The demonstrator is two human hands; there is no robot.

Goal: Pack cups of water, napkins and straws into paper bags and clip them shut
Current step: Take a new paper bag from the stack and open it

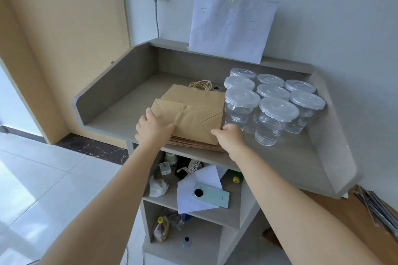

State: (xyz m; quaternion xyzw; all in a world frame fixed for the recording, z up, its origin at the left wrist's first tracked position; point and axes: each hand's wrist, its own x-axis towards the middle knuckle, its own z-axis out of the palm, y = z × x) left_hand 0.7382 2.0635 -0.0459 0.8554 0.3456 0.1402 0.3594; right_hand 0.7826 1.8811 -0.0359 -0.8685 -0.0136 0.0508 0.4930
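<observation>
Grey and walled on three sides, the counter [120, 112] is carrying everything I am working with, and it is standing against a pale wall [323, 6] with a paper sheet [230, 26] propped at the back.

Flat paper bags [193, 112] are lying stacked at the middle of the counter, folded bottoms toward me and twine handles [200, 85] pointing away to the wall, so the long axis is running straight away from me.

Lidded cups [273, 103] of water are standing in a cluster just right of the stack, the nearest one touching or almost touching its right edge.

I am seeing no napkins, straws or clips on the counter.

My left hand [154, 129] is resting on the stack's near left corner, fingers bent over the top bag's edge.

My right hand [229, 135] is lying at the near right corner, fingers curled onto that edge; whether either hand is pinching one sheet or merely pressing, I cannot tell.

Judgement: I am separating the top bag, and packing has not begun. Both hands are equally near the bag; the right is nearer the cups, so lifting toward me and leftward is looking safest for them.
</observation>
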